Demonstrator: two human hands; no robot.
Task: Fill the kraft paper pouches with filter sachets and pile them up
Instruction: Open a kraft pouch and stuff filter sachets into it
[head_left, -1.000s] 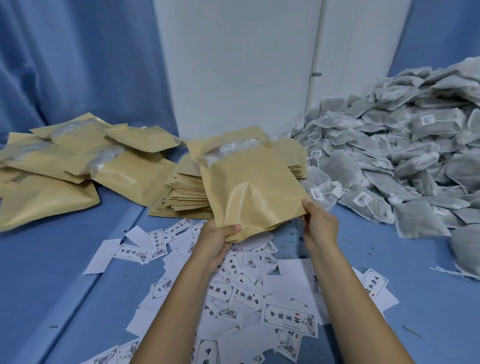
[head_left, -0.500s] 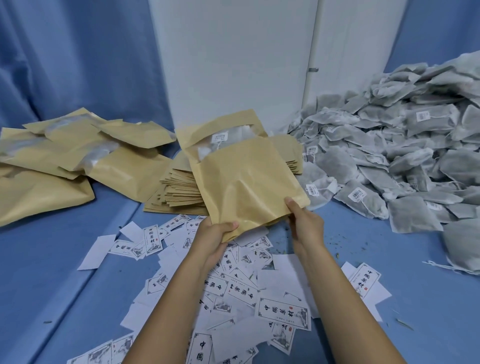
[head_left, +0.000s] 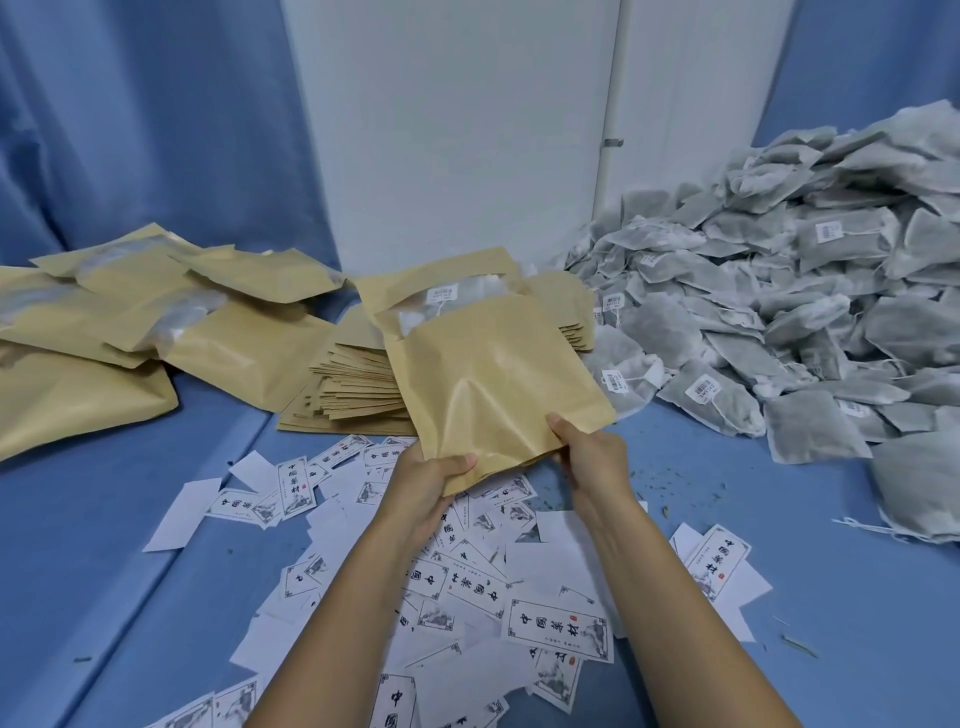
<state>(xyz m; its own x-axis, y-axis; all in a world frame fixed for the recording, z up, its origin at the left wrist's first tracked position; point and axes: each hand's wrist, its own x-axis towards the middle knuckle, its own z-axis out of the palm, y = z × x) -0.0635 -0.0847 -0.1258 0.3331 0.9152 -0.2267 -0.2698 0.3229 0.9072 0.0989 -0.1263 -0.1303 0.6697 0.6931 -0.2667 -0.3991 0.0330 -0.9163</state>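
Note:
I hold a kraft paper pouch (head_left: 483, 374) upright above the blue surface, its open mouth at the top. White filter sachets (head_left: 457, 301) show inside the mouth. My left hand (head_left: 431, 483) grips the pouch's bottom left corner, thumb on the front. My right hand (head_left: 587, 457) pinches the bottom right edge. Behind the pouch lies a stack of flat empty pouches (head_left: 353, 384). Filled pouches (head_left: 156, 332) are piled at the left. A large heap of grey filter sachets (head_left: 805, 312) fills the right side.
Many white printed label cards (head_left: 467, 587) lie scattered on the blue cloth (head_left: 93, 545) under my forearms. A white wall panel (head_left: 441, 130) stands behind, with blue curtain on both sides. Small bits of loose herb dot the cloth at the right.
The pouch stays gripped at its bottom corners by both hands. It has lifted slightly, and the sachets now show more clearly in its open mouth.

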